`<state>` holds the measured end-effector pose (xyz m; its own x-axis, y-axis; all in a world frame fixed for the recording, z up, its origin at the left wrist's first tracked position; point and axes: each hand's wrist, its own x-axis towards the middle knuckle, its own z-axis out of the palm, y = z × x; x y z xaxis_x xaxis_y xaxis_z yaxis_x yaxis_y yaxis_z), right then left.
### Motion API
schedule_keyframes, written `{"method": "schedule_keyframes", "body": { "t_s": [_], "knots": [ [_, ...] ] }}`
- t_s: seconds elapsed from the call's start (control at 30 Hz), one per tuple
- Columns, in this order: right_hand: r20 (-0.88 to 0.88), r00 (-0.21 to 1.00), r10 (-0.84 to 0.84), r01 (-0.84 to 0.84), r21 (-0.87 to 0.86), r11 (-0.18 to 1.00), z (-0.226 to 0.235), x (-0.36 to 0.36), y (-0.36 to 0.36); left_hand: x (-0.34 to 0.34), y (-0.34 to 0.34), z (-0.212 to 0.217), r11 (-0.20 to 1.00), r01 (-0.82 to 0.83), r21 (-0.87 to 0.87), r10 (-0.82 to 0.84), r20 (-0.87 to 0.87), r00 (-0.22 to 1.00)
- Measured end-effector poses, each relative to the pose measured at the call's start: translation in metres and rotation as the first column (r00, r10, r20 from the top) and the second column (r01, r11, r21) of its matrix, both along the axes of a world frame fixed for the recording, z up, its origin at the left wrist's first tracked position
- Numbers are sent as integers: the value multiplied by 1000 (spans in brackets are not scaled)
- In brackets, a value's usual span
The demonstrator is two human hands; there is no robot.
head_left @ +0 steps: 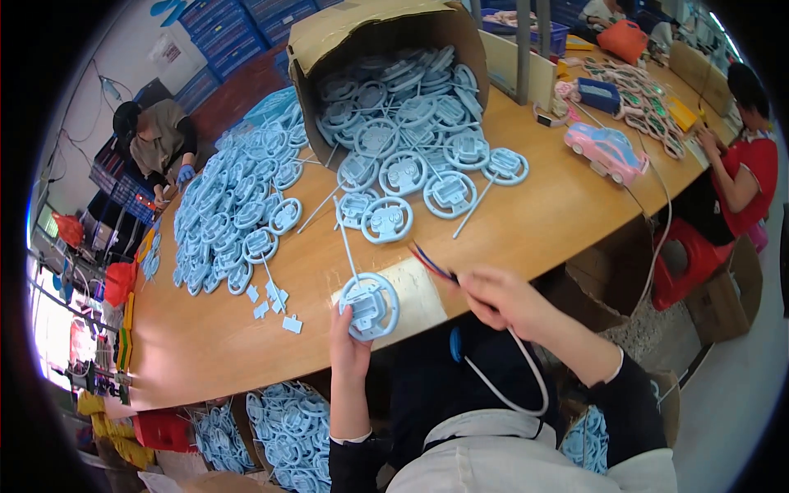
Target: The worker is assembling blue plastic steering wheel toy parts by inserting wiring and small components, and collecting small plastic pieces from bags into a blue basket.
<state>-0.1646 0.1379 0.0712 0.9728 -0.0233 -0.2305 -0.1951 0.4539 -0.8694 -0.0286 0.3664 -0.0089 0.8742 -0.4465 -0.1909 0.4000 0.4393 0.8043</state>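
My left hand (352, 345) is closed on the rim of a light blue toy steering wheel (371, 311), with the wheel's open-backed hub facing up and a thin rod pointing away from me. Under the wheel lies a pale work sheet (415, 300) at the table's near edge. To the right, my right hand (501, 300) grips a grey cable (538, 394), and thin red and blue wires (429, 264) stick out past the fingers toward the left. The cable loops down over my lap near a small blue oval piece (456, 345). The wire tips are apart from the wheel.
A tipped cardboard box (308, 78) spills steering wheels (403, 173) onto the wooden table (534, 214). Another heap (226, 218) lies left, near small flat blue pieces (292, 324). A pink and blue toy car (606, 152) stands right. Co-workers sit at both sides. Filled boxes stand below.
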Motion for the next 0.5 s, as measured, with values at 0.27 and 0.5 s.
{"method": "schedule_keyframes", "body": {
  "t_s": [0.27,0.5],
  "knots": [
    [-36,998,-51,35,-338,941,-80,-1,-52,6,-58,-8,992,104,77,-100,-48,994],
    [-188,982,15,-83,-359,930,-74,34,-39,14,-67,-12,970,87,228,-68,-90,994]
  ]
}}
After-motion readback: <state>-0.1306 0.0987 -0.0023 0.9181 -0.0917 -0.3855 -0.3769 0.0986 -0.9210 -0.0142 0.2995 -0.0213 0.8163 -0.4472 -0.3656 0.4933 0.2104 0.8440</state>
